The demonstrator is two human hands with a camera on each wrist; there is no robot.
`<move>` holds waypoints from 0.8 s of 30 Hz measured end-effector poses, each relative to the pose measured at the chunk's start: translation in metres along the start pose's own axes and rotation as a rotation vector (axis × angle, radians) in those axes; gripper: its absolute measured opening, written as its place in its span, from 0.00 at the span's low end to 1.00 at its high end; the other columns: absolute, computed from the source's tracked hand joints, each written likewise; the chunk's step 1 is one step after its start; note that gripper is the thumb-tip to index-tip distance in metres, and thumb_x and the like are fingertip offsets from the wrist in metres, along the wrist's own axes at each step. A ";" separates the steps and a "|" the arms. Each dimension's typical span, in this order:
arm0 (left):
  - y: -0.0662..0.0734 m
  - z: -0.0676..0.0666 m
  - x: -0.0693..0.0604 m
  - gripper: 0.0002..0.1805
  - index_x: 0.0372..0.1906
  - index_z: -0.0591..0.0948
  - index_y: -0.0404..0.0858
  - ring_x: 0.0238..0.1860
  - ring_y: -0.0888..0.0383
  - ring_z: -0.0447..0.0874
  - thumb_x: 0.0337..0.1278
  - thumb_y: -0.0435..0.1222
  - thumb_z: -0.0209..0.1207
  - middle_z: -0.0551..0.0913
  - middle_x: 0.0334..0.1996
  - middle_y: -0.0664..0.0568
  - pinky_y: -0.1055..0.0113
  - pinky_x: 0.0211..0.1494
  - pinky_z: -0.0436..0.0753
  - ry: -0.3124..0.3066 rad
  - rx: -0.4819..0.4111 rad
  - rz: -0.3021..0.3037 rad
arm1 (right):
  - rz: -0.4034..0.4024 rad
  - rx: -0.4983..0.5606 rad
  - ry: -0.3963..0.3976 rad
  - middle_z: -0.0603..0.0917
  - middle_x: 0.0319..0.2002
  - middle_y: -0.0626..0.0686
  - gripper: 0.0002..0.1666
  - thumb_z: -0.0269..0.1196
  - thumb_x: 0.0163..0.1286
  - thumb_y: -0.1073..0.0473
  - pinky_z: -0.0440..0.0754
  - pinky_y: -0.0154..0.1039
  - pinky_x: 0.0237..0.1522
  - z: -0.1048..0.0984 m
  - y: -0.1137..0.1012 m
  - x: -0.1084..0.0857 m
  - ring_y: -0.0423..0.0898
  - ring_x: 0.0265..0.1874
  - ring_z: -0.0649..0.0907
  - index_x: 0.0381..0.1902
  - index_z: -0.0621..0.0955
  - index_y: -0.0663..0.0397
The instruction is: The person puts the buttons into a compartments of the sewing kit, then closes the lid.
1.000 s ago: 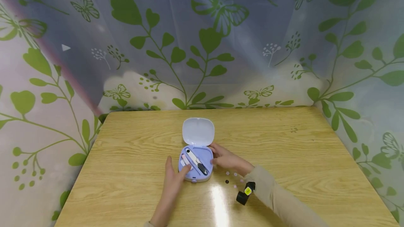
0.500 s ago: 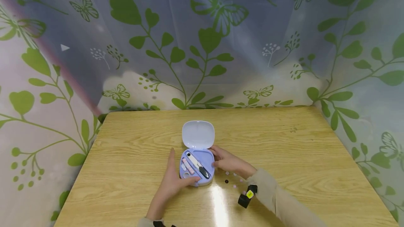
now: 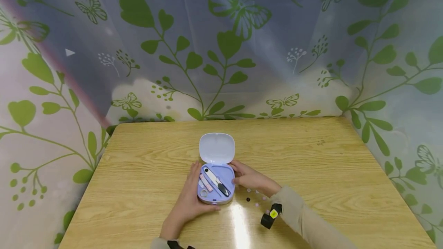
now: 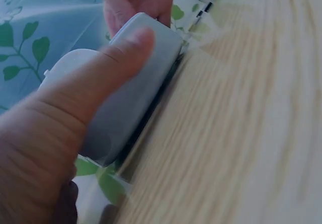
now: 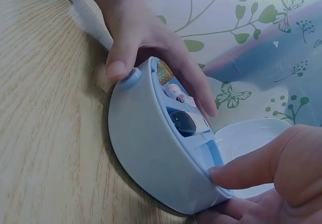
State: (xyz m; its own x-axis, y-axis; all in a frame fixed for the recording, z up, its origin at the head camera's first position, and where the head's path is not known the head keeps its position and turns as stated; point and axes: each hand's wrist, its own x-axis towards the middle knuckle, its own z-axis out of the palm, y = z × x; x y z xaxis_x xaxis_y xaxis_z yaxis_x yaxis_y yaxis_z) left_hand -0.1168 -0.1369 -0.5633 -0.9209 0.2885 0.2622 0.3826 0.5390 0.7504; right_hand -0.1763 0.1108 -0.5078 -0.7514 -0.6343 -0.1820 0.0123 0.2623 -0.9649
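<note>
A blue and white case (image 3: 225, 177) stands on the table with its white lid (image 3: 217, 147) raised at the back. Inside lie a white and black tool (image 3: 217, 182), a pink and white strip (image 3: 206, 183) and a metal ring (image 3: 203, 193). The left hand (image 3: 189, 197) lies along the case's left side, its thumb at the front by the latch (image 5: 130, 78). At the right side, the right hand (image 3: 252, 177) holds the case, thumb (image 5: 246, 171) on the rim and other fingers low behind it. The left wrist view shows the case's outer wall (image 4: 138, 78) beyond the left thumb.
Several small beads or buttons (image 3: 257, 204), one of them black, lie on the wooden table (image 3: 138, 187) right of the case, near the right wrist's black camera (image 3: 267, 220). A patterned curtain (image 3: 242, 87) hangs behind the table.
The case has shifted slightly toward the person. The left hand has drawn its thumb off the inside of the case to the front, and its fingers have come against the left side. The right hand keeps its hold.
</note>
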 end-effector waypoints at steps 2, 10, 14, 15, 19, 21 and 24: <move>-0.003 0.000 -0.001 0.79 0.79 0.47 0.34 0.78 0.42 0.39 0.20 0.59 0.81 0.46 0.79 0.40 0.42 0.76 0.52 0.010 0.087 0.046 | 0.000 0.000 0.001 0.65 0.72 0.65 0.41 0.52 0.65 0.77 0.53 0.59 0.74 0.000 0.000 0.000 0.63 0.72 0.61 0.75 0.54 0.67; -0.010 0.002 0.000 0.76 0.78 0.51 0.31 0.78 0.44 0.47 0.24 0.65 0.77 0.54 0.77 0.39 0.56 0.79 0.51 0.039 0.227 0.148 | -0.026 -0.010 -0.010 0.65 0.71 0.67 0.42 0.52 0.64 0.78 0.54 0.60 0.73 0.000 -0.001 -0.002 0.64 0.72 0.61 0.75 0.54 0.69; -0.010 0.003 0.000 0.78 0.79 0.48 0.33 0.78 0.45 0.45 0.24 0.67 0.76 0.52 0.78 0.41 0.49 0.77 0.55 0.025 0.201 0.113 | -0.026 -0.015 -0.018 0.65 0.71 0.67 0.42 0.52 0.64 0.78 0.55 0.60 0.73 0.000 -0.001 -0.003 0.64 0.71 0.62 0.75 0.54 0.69; -0.010 0.003 0.000 0.78 0.79 0.48 0.33 0.78 0.45 0.45 0.24 0.68 0.75 0.52 0.78 0.41 0.47 0.76 0.56 0.023 0.197 0.105 | -0.025 -0.019 -0.019 0.65 0.71 0.66 0.42 0.52 0.64 0.78 0.55 0.60 0.73 0.000 -0.001 -0.003 0.64 0.71 0.62 0.75 0.54 0.68; -0.011 0.004 0.000 0.79 0.79 0.47 0.33 0.78 0.44 0.45 0.23 0.70 0.74 0.53 0.78 0.41 0.42 0.75 0.57 0.022 0.188 0.083 | -0.010 -0.024 -0.017 0.65 0.72 0.65 0.42 0.52 0.64 0.78 0.56 0.60 0.73 0.000 -0.002 -0.004 0.63 0.72 0.62 0.75 0.55 0.66; -0.011 0.004 0.000 0.79 0.79 0.48 0.33 0.78 0.43 0.45 0.23 0.70 0.73 0.54 0.77 0.42 0.42 0.75 0.57 0.025 0.186 0.080 | -0.009 -0.024 -0.011 0.65 0.71 0.66 0.42 0.52 0.64 0.78 0.56 0.60 0.73 0.000 -0.002 -0.004 0.63 0.71 0.62 0.75 0.55 0.67; -0.011 0.005 0.001 0.77 0.78 0.50 0.34 0.78 0.43 0.45 0.24 0.71 0.73 0.55 0.77 0.42 0.42 0.75 0.56 0.033 0.181 0.084 | -0.005 -0.031 0.004 0.66 0.71 0.66 0.42 0.53 0.63 0.78 0.56 0.60 0.73 0.000 -0.002 -0.004 0.63 0.71 0.63 0.75 0.56 0.68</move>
State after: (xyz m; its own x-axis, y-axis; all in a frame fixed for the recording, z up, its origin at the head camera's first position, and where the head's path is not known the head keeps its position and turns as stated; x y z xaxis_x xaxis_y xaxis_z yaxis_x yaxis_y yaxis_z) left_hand -0.1213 -0.1386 -0.5750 -0.8861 0.3138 0.3412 0.4624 0.6488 0.6043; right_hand -0.1729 0.1126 -0.5048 -0.7542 -0.6325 -0.1764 -0.0120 0.2819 -0.9594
